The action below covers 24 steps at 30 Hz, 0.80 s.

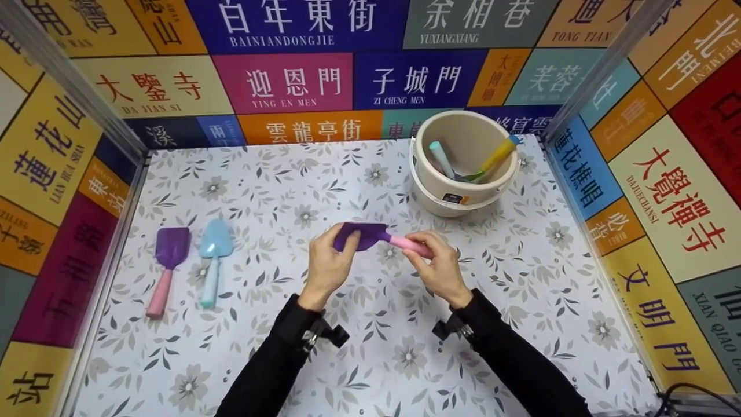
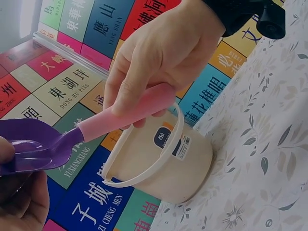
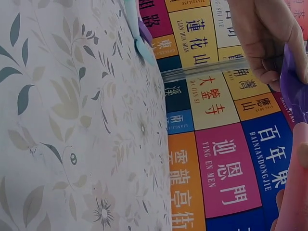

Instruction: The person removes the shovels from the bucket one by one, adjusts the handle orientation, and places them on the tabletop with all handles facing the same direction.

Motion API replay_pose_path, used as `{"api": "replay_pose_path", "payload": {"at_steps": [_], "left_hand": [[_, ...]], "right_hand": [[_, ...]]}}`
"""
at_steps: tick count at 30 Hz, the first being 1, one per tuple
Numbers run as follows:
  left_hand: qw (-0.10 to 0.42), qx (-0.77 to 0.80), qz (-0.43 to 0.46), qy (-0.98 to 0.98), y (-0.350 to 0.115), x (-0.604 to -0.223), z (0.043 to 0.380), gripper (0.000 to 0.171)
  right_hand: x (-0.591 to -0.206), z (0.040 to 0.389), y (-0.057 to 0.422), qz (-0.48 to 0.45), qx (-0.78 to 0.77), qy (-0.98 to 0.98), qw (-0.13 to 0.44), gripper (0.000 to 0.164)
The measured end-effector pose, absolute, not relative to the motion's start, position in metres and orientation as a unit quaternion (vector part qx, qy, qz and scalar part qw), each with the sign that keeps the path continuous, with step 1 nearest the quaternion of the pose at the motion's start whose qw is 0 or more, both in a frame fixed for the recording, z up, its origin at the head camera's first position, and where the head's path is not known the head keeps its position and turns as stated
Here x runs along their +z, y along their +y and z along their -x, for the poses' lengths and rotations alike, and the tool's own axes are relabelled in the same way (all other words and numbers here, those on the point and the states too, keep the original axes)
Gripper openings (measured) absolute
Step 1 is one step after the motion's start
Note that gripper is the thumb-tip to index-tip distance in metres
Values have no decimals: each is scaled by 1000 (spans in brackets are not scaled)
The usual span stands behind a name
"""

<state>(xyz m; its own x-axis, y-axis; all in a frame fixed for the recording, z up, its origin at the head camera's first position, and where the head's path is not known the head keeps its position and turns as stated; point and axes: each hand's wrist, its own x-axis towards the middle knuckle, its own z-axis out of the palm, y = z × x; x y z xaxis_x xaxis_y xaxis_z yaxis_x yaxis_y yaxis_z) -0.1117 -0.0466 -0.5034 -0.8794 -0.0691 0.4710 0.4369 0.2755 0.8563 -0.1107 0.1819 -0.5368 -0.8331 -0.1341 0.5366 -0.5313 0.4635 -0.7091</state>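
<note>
Probably light, stiff, smooth plastic. Shovel (image 1: 380,232) held above worktop (image 1: 278,284), bucket (image 1: 431,191) at its one o'clock; left hand (image 1: 329,260) pinches blade (image 1: 369,236) toward nine o'clock, right hand (image 1: 437,264) grips handle (image 1: 400,241) toward four o'clock. Handle likely surest hold; blade may slip.

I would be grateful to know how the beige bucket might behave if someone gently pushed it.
The beige bucket would probably slide rather than tip, as it stands upright on the flat tabletop. It looks like plastic and shows just a few tools inside, so is likely light for its size. Its carrying handle hangs down and might swing.
</note>
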Motion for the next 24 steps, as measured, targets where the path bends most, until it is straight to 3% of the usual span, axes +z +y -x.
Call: {"api": "replay_pose_path", "payload": {"at_steps": [7,20,24], "left_hand": [[207,-597,129,-765,-50,-499,111,10],[225,-534,228,-782,-77,-473,115,9],[221,-508,254,-792,-82,-468,115,9]], "right_hand": [[-530,109,181,-200,475,-836,187,25],[-519,115,206,-301,402,-862,75,47],[-525,115,208,-312,404,-859,36,46]]}}
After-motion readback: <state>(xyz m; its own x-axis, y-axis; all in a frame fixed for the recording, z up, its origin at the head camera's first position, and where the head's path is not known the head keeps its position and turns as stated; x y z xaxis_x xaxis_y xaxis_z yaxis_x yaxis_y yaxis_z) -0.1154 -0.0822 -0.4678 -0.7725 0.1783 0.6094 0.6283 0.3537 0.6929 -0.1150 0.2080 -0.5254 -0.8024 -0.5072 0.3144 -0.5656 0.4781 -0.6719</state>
